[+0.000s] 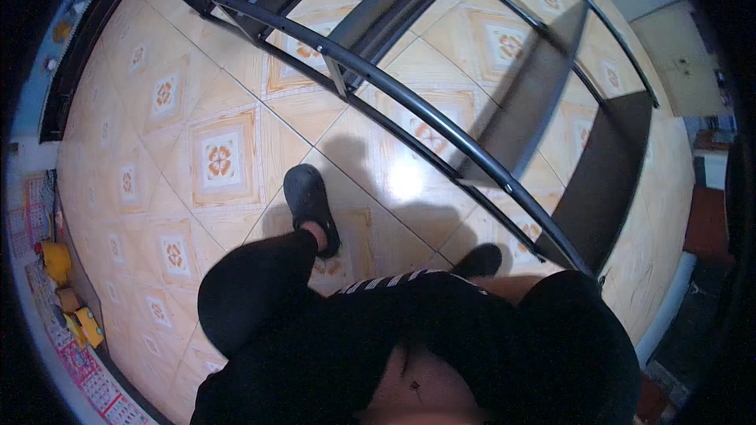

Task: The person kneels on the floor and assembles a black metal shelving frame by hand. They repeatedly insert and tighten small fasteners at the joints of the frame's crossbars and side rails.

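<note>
Neither my left hand nor my right hand can be seen. A black metal shelf rack (472,149) lies across the floor in front of me, on the far and right side, its curved look partly from the lens. Dark flat shelf panels (535,102) run between its tube rails. The nearest rail end comes close to my black-clothed right side. A strip of bare skin (513,288) shows there, but whether it is arm or leg I cannot tell. My left foot, in a dark clog (307,193), stands on the floor near the rack.
Patterned beige tiles (220,159) cover the floor. Yellow toy-like objects (57,261) and printed sheets (106,393) line the left edge. A dark-framed piece (87,39) stands at the far left. A reddish-brown object (709,224) and a white edge (665,311) lie at the right.
</note>
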A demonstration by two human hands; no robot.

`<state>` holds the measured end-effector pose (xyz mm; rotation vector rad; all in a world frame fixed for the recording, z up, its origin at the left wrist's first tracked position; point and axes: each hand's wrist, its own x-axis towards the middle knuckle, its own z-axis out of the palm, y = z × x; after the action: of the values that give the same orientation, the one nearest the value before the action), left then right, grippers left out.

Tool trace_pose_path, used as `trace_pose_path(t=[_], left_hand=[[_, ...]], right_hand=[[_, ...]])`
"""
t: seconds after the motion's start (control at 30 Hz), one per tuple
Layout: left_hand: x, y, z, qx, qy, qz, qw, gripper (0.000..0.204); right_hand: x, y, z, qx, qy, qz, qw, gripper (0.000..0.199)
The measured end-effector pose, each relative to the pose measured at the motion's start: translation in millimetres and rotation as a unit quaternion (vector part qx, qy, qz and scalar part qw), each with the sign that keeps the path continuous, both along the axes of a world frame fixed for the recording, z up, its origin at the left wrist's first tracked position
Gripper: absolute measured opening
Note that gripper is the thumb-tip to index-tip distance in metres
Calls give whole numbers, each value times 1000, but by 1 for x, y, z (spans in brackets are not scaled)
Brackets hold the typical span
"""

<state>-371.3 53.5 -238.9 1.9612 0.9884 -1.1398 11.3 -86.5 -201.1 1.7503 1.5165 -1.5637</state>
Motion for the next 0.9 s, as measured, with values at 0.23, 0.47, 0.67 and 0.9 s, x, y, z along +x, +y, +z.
trace_pose_path(t=[0.23, 0.47, 0.67, 0.9], left_hand=[[34, 34, -29, -155, 79, -278, 945, 27], [67, 64, -6, -267, 93, -334, 899, 27], [67, 104, 15, -261, 98, -351, 894, 27], [25, 120, 29, -228, 78, -325, 915, 27]], right_hand=[[10, 132, -136, 88, -73, -181, 977, 28], [13, 184, -159, 84, -74, -266, 958, 34], [-16, 156, -146, 57, -60, -328, 941, 39], [-105, 50, -111, -17, -51, -346, 937, 45]])
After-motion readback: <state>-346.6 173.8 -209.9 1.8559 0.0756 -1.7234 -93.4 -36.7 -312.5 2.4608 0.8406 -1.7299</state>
